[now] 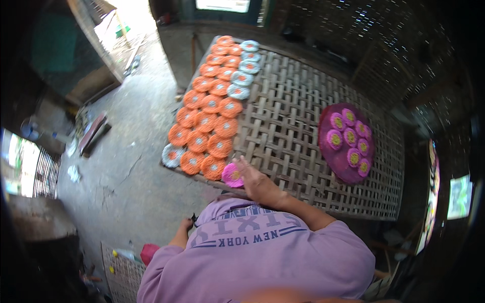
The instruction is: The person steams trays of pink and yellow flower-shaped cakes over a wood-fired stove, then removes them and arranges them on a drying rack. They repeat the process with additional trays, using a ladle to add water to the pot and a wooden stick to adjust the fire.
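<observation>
My right hand [261,186] reaches over the near edge of a woven bamboo rack [288,125]. Its fingers, held close together, touch the right edge of a pink disc with a yellow centre [231,175]; whether they grip it is hidden. Left of that disc, rows of round orange discs with white centres [204,121] run towards the rack's far end. Pale blue discs with orange centres [241,78] line the far part of these rows, and a pale one [173,155] sits at the near left corner. My left hand [187,223] hangs low by my side, small and partly hidden.
A round pink tray [329,163] holding several pink discs rests on the rack's right side. On the concrete floor [129,151] stands a low wooden stool [93,132]. A doorway [129,38] opens at upper left, and a woven panel [123,274] lies at lower left.
</observation>
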`<action>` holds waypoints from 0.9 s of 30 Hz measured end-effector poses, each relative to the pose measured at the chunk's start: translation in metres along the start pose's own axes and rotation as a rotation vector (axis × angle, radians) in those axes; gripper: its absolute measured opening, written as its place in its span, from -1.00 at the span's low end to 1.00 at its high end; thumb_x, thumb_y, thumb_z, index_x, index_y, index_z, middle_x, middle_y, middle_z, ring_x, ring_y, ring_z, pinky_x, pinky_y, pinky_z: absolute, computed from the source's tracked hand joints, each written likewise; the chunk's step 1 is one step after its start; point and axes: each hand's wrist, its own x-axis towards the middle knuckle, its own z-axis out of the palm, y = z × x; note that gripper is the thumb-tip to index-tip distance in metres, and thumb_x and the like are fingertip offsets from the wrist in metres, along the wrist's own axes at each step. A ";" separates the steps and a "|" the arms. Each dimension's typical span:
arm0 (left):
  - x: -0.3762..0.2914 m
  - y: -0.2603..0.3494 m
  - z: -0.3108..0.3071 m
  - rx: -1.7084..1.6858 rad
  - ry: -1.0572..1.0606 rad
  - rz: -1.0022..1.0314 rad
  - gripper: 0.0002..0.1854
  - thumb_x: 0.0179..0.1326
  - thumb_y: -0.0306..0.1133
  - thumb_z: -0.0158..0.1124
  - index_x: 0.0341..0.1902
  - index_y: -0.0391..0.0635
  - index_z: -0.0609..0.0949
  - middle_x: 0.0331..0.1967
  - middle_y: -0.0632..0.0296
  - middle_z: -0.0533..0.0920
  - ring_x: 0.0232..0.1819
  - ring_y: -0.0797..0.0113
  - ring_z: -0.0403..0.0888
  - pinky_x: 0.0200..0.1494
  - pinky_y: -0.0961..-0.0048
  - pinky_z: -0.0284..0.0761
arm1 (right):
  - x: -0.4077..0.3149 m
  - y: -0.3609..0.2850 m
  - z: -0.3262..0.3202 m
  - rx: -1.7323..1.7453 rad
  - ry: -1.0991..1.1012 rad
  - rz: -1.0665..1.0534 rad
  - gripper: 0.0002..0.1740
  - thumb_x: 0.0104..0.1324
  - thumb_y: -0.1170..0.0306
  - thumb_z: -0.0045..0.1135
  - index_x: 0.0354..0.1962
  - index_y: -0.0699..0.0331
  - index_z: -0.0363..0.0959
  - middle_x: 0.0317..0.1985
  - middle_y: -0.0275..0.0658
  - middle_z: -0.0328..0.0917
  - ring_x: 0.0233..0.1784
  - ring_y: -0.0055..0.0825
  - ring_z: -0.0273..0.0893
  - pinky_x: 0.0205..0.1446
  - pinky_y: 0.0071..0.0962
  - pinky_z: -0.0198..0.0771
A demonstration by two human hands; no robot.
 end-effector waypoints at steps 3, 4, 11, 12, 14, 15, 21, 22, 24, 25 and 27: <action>-0.006 -0.008 -0.010 -0.274 0.180 0.048 -0.74 0.15 -0.20 0.14 -0.26 -0.08 0.68 -0.24 -0.04 0.67 -0.16 0.04 0.64 -0.08 0.21 0.51 | -0.009 0.015 -0.019 -0.295 0.200 -0.081 -0.42 0.23 0.58 -0.07 0.23 0.46 0.13 0.22 0.23 0.22 0.26 0.05 0.28 0.31 -0.17 0.23; -0.007 -0.007 -0.026 -0.448 0.343 0.002 -0.78 0.16 -0.24 0.15 -0.28 -0.08 0.68 -0.26 -0.03 0.67 -0.19 0.07 0.65 -0.11 0.22 0.52 | -0.015 0.027 -0.031 -0.194 0.316 0.036 -0.52 0.19 0.54 0.04 0.11 0.36 0.32 0.16 0.11 0.32 0.23 0.01 0.32 0.31 -0.18 0.21; -0.045 0.098 -0.290 -0.875 1.294 0.336 -0.67 0.41 -0.29 -0.01 0.09 -0.26 0.47 -0.02 -0.01 0.58 -0.04 0.19 0.61 -0.05 0.36 0.55 | -0.102 0.133 -0.105 -0.518 0.603 0.826 -0.68 0.08 0.26 0.33 -0.26 0.21 0.47 -0.20 -0.20 0.44 -0.06 -0.17 0.39 0.05 -0.18 0.26; -0.059 0.128 -0.323 -0.803 1.391 0.466 -0.69 0.41 -0.34 0.00 0.09 -0.28 0.47 -0.02 -0.01 0.58 -0.04 0.19 0.62 -0.03 0.38 0.57 | -0.107 0.142 -0.104 -0.539 0.619 0.781 -0.68 0.09 0.24 0.32 -0.26 0.20 0.46 -0.21 -0.21 0.43 -0.07 -0.18 0.39 0.04 -0.17 0.25; -0.085 0.190 -0.380 -0.699 1.519 0.693 -0.73 0.39 -0.44 0.00 0.08 -0.29 0.49 -0.02 0.01 0.59 -0.07 0.23 0.63 -0.03 0.38 0.58 | -0.116 0.154 -0.102 -0.618 0.593 0.791 -0.70 0.11 0.25 0.29 -0.27 0.19 0.44 -0.22 -0.22 0.43 -0.08 -0.19 0.39 0.03 -0.16 0.24; -0.098 0.222 -0.398 -0.702 1.497 0.746 -0.74 0.39 -0.45 -0.01 0.07 -0.29 0.50 -0.02 0.03 0.59 -0.10 0.26 0.63 -0.04 0.40 0.58 | -0.117 0.158 -0.100 -0.658 0.580 0.771 -0.72 0.11 0.28 0.29 -0.27 0.19 0.43 -0.23 -0.22 0.44 -0.09 -0.20 0.38 0.01 -0.17 0.24; -0.145 0.416 -0.384 -0.780 0.922 1.374 -0.76 0.10 -0.69 0.12 -0.13 -0.26 0.55 -0.07 0.12 0.61 -0.03 0.27 0.56 0.02 0.47 0.45 | -0.115 0.174 -0.094 -0.868 0.421 0.632 -0.83 0.13 0.39 0.17 -0.32 0.24 0.43 -0.29 -0.21 0.47 -0.14 -0.22 0.41 0.01 -0.19 0.22; -0.152 0.445 -0.371 -0.607 0.824 1.549 -0.70 0.05 -0.73 0.14 -0.11 -0.23 0.56 -0.07 0.14 0.61 -0.04 0.28 0.57 0.00 0.45 0.46 | -0.116 0.177 -0.094 -0.910 0.391 0.623 -0.84 0.13 0.40 0.15 -0.33 0.25 0.42 -0.31 -0.20 0.47 -0.15 -0.22 0.42 0.00 -0.19 0.23; -0.171 0.494 -0.326 -0.472 0.466 1.501 -0.72 0.09 -0.65 0.20 -0.10 -0.15 0.59 -0.16 0.12 0.65 -0.11 0.23 0.61 -0.03 0.38 0.50 | -0.115 0.186 -0.094 -0.945 0.376 0.564 -0.85 0.11 0.40 0.11 -0.37 0.27 0.42 -0.36 -0.18 0.49 -0.17 -0.24 0.44 0.00 -0.21 0.25; -0.179 0.514 -0.312 -0.332 0.415 1.599 -0.75 0.11 -0.59 0.22 -0.11 -0.11 0.62 -0.16 0.13 0.65 -0.14 0.19 0.63 -0.06 0.34 0.51 | -0.115 0.190 -0.095 -0.971 0.378 0.519 -0.86 0.10 0.39 0.08 -0.39 0.28 0.42 -0.38 -0.17 0.50 -0.18 -0.24 0.45 0.00 -0.22 0.26; -0.192 0.537 -0.287 -0.203 0.305 1.653 -0.80 0.14 -0.53 0.21 -0.15 -0.08 0.63 -0.20 0.13 0.65 -0.16 0.13 0.63 -0.10 0.30 0.52 | -0.115 0.195 -0.098 -0.942 0.405 0.517 -0.88 0.11 0.41 0.07 -0.39 0.28 0.42 -0.36 -0.16 0.50 -0.18 -0.24 0.45 -0.01 -0.22 0.26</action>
